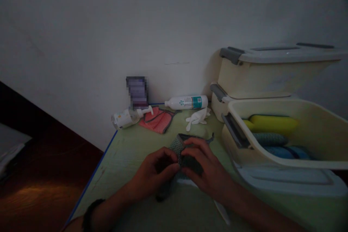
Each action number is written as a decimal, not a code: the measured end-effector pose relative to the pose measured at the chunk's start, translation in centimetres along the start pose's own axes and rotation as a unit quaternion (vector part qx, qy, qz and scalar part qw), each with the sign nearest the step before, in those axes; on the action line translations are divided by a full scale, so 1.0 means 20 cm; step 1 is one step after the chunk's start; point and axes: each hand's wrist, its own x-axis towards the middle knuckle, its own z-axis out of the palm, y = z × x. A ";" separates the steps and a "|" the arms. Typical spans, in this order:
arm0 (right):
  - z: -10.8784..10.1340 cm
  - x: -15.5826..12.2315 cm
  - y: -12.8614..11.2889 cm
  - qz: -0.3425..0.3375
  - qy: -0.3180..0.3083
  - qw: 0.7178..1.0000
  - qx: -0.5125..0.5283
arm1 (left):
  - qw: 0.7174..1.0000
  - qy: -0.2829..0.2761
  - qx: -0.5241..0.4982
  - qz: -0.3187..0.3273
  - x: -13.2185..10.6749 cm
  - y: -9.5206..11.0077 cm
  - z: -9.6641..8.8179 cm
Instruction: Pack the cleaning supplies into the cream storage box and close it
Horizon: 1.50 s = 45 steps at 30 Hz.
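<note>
While left hand (pixel 156 168) pinches grey cloth (pixel 181 142), right hand (pixel 202 168) lies spread on top, hiding cloth's middle.

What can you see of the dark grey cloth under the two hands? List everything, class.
The grey cloth looks like a coarse knitted or mesh fabric with a darker bound edge. It lies bunched on the pale green table, one corner poking out toward the cream bin. The left hand pinches its near-left part; the right hand rests across its top, hiding the middle.
</note>
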 end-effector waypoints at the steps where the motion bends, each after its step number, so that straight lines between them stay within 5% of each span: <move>1: 0.00 0.00 0.00 -0.002 -0.001 1.000 0.002 | 1.000 -0.003 -0.002 -0.002 0.00 0.00 0.00; 8: 0.02 -0.02 0.01 -0.028 -0.004 0.999 0.022 | 1.000 -0.025 -0.018 0.002 0.00 -0.01 0.01; 16: -0.05 0.01 0.00 -0.054 -0.003 0.998 0.025 | 0.995 0.044 0.076 0.054 0.01 0.01 -0.04; 27: -0.09 0.03 -0.05 -0.096 0.062 0.988 0.105 | 0.977 0.058 0.155 0.137 0.00 0.00 -0.05; 34: -0.09 0.03 -0.05 -0.055 0.089 0.994 0.009 | 0.973 0.044 0.154 0.167 0.00 0.00 -0.05; 45: -0.06 0.02 -0.03 -0.065 0.069 0.995 -0.004 | 0.972 0.016 0.164 0.169 -0.01 0.01 -0.05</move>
